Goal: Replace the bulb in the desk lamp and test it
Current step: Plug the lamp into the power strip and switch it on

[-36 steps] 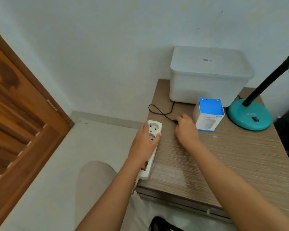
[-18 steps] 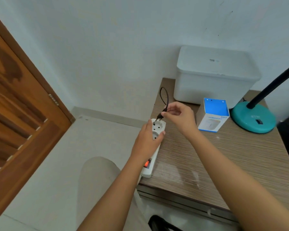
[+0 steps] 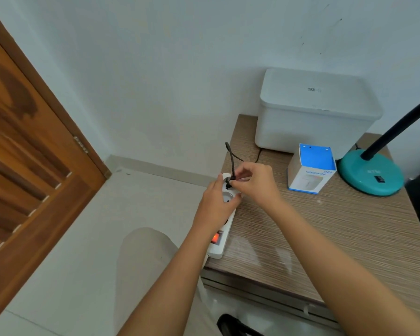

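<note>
A white power strip [image 3: 219, 247] lies along the left edge of the wood-grain table [image 3: 337, 238], its red switch glowing. My left hand [image 3: 215, 206] presses down on the strip's middle. My right hand [image 3: 255, 183] pinches the black plug [image 3: 229, 183] of the lamp cord [image 3: 232, 156] at the strip's far socket. The cord loops up and back toward the teal lamp base [image 3: 371, 174] at the right, from which a black neck [image 3: 398, 127] rises out of frame. The lamp head and bulb are out of view.
A white lidded plastic bin [image 3: 318, 112] stands at the back of the table against the wall. A blue-and-white humidifier box [image 3: 310, 169] sits between the bin and the lamp base. A wooden door [image 3: 29, 170] is at the left, tiled floor below.
My right hand picked the plug up off the table, carried it left and brought it down onto the strip's far socket. My left hand stayed on the strip.
</note>
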`<action>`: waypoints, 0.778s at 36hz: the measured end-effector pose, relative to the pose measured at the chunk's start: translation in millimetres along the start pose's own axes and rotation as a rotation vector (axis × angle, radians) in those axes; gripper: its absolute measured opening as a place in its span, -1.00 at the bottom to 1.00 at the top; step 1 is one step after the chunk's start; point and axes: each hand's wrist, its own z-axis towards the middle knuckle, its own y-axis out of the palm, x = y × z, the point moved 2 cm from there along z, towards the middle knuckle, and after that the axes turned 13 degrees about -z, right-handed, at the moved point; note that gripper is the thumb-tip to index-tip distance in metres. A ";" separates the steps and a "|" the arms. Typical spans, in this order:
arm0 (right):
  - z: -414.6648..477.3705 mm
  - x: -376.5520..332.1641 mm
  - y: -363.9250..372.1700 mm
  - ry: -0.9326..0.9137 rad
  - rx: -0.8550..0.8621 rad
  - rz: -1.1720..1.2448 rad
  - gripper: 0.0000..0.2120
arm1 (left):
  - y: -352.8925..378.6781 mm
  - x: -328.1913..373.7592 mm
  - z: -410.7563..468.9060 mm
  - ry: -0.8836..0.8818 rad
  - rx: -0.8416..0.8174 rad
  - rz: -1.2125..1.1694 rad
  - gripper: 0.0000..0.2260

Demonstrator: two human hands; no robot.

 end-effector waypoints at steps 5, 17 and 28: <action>2.7 -2.8 3.1 0.007 -0.051 -0.050 -0.92 | -1.1 1.4 -1.4 -0.020 -0.008 -0.009 -0.29; -2.7 -14.1 -26.8 -0.022 -0.167 -0.104 -0.75 | -12.1 26.7 -5.6 0.032 -0.061 0.068 -0.51; -16.6 3.2 -162.4 0.015 0.021 -0.337 -0.58 | -7.3 141.6 30.9 0.304 -0.008 0.201 -0.52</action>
